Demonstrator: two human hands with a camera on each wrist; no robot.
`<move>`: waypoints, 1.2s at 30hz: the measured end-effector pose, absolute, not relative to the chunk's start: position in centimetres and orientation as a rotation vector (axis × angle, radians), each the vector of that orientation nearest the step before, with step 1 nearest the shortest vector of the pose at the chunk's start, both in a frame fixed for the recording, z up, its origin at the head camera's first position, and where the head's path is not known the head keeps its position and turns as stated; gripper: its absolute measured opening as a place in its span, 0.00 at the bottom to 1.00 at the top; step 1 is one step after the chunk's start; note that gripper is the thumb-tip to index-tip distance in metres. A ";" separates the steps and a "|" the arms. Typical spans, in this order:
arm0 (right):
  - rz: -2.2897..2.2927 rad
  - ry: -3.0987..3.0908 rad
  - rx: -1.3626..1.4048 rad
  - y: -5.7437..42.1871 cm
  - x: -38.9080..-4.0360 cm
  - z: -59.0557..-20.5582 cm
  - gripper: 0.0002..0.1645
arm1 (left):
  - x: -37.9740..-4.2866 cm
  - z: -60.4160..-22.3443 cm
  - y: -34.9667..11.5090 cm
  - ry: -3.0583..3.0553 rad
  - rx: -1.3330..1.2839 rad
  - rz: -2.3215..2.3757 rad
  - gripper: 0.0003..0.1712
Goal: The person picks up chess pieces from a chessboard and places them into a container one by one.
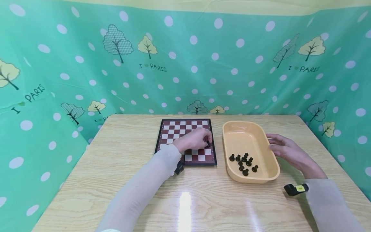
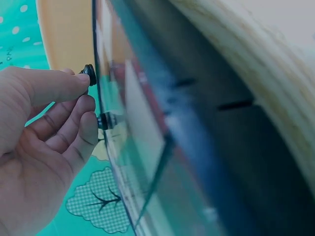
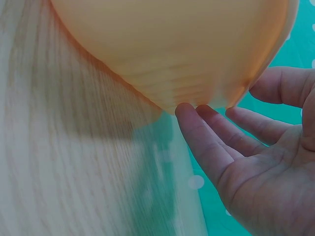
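My left hand [image 1: 196, 138] is over the right side of a dark red and white chessboard [image 1: 174, 131]. Its thumb and forefinger pinch a black chess piece [image 2: 90, 74], whose kind is mostly hidden by the fingers. A second black chess piece [image 2: 103, 121] stands on the board close to the other fingertips. On the right, my right hand [image 1: 287, 151] touches the outer side of a light orange plastic tray [image 1: 242, 138]. Its fingers [image 3: 204, 137] are extended near the wall, and the thumb is by the rim. Several black chess pieces [image 1: 245, 172] are in the tray's near end.
Board and tray stand side by side on a light wooden table [image 1: 116, 190], with a narrow gap between them. A green dotted curtain [image 1: 185, 80] hangs behind the table and along both sides. A black wrist strap [image 1: 295, 189] sits at the right cuff.
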State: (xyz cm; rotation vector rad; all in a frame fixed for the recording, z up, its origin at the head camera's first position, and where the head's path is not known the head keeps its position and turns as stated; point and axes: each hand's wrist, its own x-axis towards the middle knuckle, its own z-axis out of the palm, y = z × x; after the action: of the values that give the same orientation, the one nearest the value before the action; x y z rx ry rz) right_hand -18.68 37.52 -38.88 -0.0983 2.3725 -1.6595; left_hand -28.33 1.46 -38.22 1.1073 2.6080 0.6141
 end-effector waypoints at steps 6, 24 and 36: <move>-1.658 2.373 -0.109 37.6 -18.7 -39.0 0.39 | -28.3 -36.9 2.3 2.597 1.155 0.629 0.10; -1.639 2.390 -0.116 37.8 -18.7 -39.0 0.40 | -27.5 -33.9 8.4 2.526 1.332 0.647 0.13; -1.645 2.396 -0.115 37.7 -18.7 -39.1 0.40 | -27.4 -35.7 12.9 2.528 1.392 0.545 0.13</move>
State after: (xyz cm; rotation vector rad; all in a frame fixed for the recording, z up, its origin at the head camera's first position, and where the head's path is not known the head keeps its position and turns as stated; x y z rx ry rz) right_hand -18.72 37.74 -39.08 -0.1153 2.3957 -1.6450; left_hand -27.43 12.88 -35.72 1.3922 2.5278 0.5452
